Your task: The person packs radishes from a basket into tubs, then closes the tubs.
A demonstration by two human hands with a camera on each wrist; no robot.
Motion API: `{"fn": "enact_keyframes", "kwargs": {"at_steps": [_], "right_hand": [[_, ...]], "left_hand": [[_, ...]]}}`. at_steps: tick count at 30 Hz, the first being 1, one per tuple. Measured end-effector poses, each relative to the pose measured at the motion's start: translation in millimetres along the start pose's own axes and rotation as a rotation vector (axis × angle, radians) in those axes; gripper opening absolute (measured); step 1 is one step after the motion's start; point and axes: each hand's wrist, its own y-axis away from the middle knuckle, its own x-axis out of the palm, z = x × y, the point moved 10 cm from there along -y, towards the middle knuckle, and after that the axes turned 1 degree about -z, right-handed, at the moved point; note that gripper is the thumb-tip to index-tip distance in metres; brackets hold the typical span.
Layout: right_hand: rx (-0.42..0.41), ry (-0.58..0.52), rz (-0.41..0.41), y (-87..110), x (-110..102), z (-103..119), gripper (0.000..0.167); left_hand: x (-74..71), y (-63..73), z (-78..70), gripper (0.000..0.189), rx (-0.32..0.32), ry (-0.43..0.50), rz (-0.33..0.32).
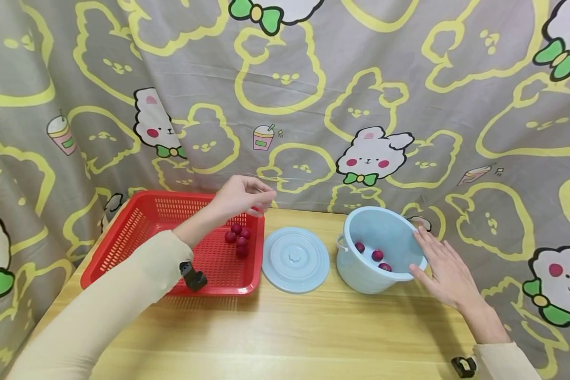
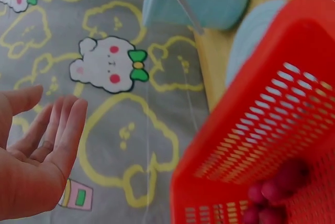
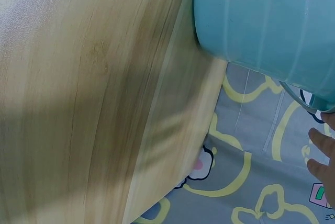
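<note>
My left hand (image 1: 247, 196) hovers over the back right corner of a red plastic basket (image 1: 254, 282). Its fingers bend loosely, and the left wrist view shows nothing in the palm. Several dark red, plum-like fruits (image 1: 236, 230) lie bunched at the basket's right side. On the right stands a light blue bucket (image 1: 368, 274), its mouth tilted toward me in the head view, with 3 such fruits (image 1: 377, 255) visible inside. My right hand (image 1: 444, 269) touches the bucket's right rim with its fingers extended; in the right wrist view only some fingertips (image 3: 320, 143) show.
Between basket and bucket, a round light blue lid (image 1: 294, 258) lies flat on the wooden table (image 1: 285, 332). A patterned grey curtain (image 1: 209, 79) hangs behind the table. The bucket's handle (image 1: 341, 243) hangs at its left side.
</note>
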Motion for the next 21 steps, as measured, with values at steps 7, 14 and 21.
{"fn": "enact_keyframes", "kwargs": {"at_steps": [7,14,21], "right_hand": [[0.001,-0.001,-0.006,0.2,-0.2,0.2,0.079],[-0.002,0.004,-0.004,-0.4,-0.8,1.1,0.079],[0.0,0.003,-0.008,0.0,-0.9,0.9,0.079]], "left_hand": [[-15.4,7.4,16.7,0.031,-0.036,-0.04,-0.014],[-23.8,10.5,37.6,0.032,-0.097,-0.086,-0.006],[-22.4,14.9,59.0,0.035,-0.14,-0.126,0.044]]}}
